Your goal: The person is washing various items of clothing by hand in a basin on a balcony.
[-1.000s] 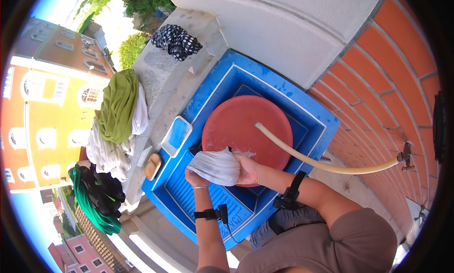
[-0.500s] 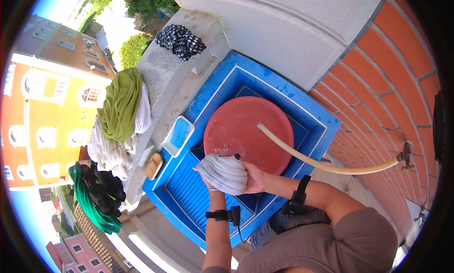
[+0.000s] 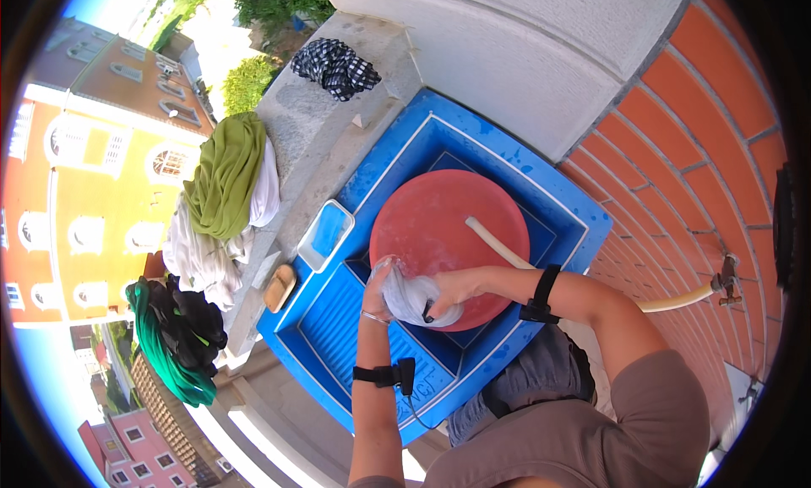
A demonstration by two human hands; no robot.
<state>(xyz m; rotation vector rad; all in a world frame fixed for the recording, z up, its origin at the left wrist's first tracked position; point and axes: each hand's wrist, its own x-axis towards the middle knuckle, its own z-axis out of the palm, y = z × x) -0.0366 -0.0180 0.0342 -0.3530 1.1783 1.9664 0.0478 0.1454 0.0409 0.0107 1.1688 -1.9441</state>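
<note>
Both my hands grip a wet white cloth (image 3: 410, 298), twisted into a bundle, at the near rim of a round red basin (image 3: 448, 226). My left hand (image 3: 378, 285) holds its left end and my right hand (image 3: 452, 289) holds its right end. The basin sits in a blue wash sink (image 3: 515, 171) with a ribbed washboard (image 3: 338, 323) at the front left. A beige hose (image 3: 498, 243) lies over the basin's rim and passes behind my right forearm.
A stone ledge (image 3: 325, 125) left of the sink carries a checked cloth (image 3: 336, 67), a green cloth (image 3: 224, 175) over white laundry, dark and green clothes (image 3: 177, 336), a scrubbing brush (image 3: 280, 287) and a blue soap tray (image 3: 325, 233). A brick wall with a tap (image 3: 725, 281) rises at right.
The white cloth has gone from spread between my hands to a tight twisted bundle. My hands have come closer together and my right arm has swung over the basin.
</note>
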